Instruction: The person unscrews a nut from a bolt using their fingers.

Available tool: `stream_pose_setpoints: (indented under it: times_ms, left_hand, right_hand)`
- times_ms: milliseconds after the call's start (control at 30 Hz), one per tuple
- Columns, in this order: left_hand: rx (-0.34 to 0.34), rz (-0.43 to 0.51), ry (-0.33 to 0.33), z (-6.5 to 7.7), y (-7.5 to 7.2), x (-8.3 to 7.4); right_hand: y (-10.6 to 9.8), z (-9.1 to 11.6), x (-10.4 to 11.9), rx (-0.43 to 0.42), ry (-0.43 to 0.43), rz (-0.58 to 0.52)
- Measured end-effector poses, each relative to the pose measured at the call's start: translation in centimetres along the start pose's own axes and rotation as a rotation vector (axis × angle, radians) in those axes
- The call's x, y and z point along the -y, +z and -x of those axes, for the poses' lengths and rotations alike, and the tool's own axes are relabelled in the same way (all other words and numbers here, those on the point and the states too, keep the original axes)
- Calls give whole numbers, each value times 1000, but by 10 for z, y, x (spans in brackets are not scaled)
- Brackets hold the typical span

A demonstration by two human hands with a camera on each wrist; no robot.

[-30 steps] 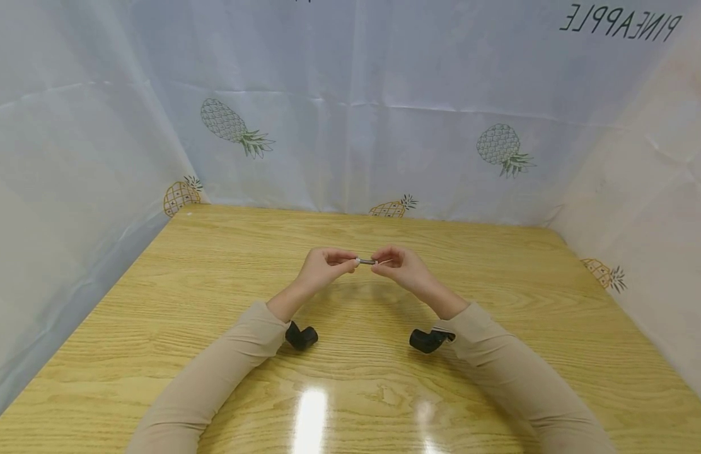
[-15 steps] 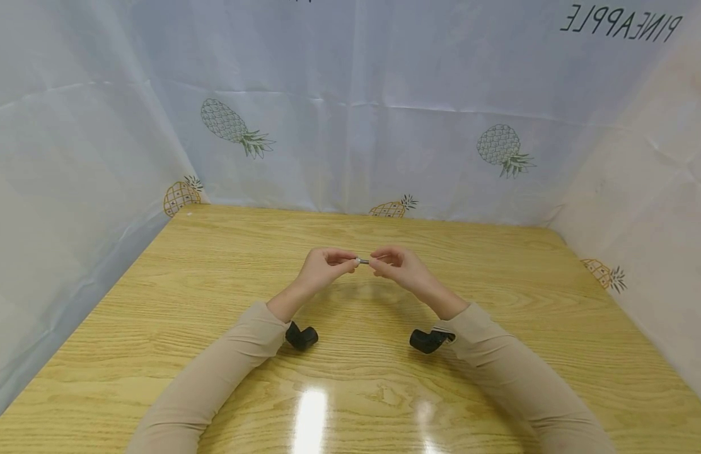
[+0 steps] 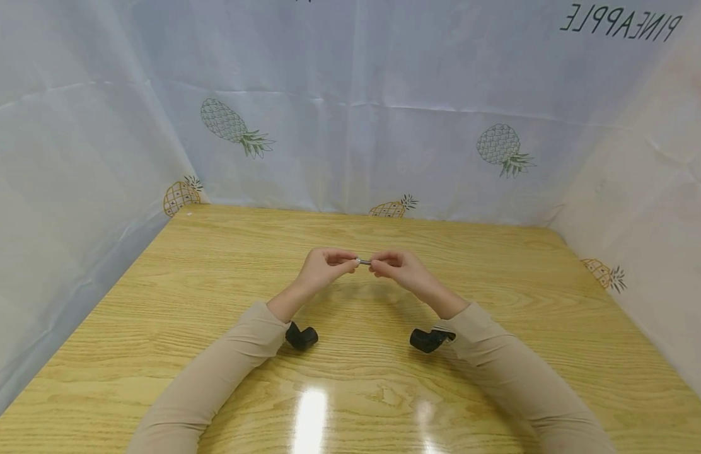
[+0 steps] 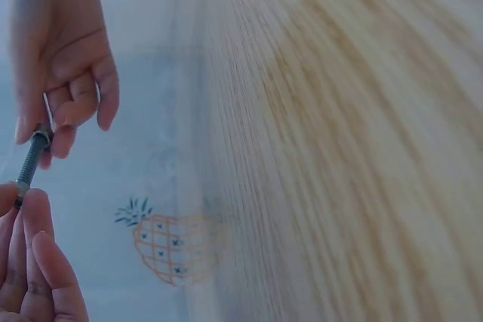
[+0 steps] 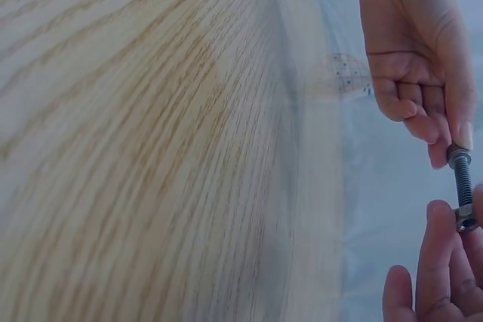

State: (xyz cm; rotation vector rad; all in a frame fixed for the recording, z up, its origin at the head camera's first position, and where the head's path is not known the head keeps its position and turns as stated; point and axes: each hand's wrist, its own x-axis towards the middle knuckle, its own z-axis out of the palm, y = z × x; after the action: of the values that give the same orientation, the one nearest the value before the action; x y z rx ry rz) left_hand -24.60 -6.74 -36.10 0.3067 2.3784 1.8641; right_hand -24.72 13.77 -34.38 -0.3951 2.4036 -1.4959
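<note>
A metal bolt is held roughly level above the table, between both hands. My left hand pinches its head end between thumb and fingers; in the right wrist view a washer-like collar shows just below those fingertips. My right hand holds the other end, its thumb and fingers at a hex nut. Bare thread of the bolt is visible between the two hands. From the left wrist view, the bolt also spans both hands' fingertips. The head itself is mostly hidden by the left fingers.
A wood-grain table lies under the hands. White cloth printed with pineapples hangs around its back and sides. Black angular pieces project from both sleeve cuffs.
The right fingers and thumb have shifted at the nut end, covering more of the bolt than a second ago. The left hand and both forearms look unmoved.
</note>
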Motion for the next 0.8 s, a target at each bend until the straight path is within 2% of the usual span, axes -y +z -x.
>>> stream_pose_setpoints:
  times_ms: [233, 433, 500, 667, 800]
  left_hand:
    - [10, -14, 8, 0, 0, 1]
    - [17, -15, 12, 2, -1, -3]
    - [17, -19, 21, 0, 0, 1]
    - [15, -24, 28, -1, 0, 2]
    - [12, -21, 16, 0, 0, 1]
  right_hand:
    - [1, 2, 2, -57, -36, 36]
    - [1, 2, 3, -78, -33, 45]
    - [2, 2, 4, -81, -29, 37]
    - [2, 3, 5, -77, -29, 28]
    - [0, 2, 2, -35, -35, 19]
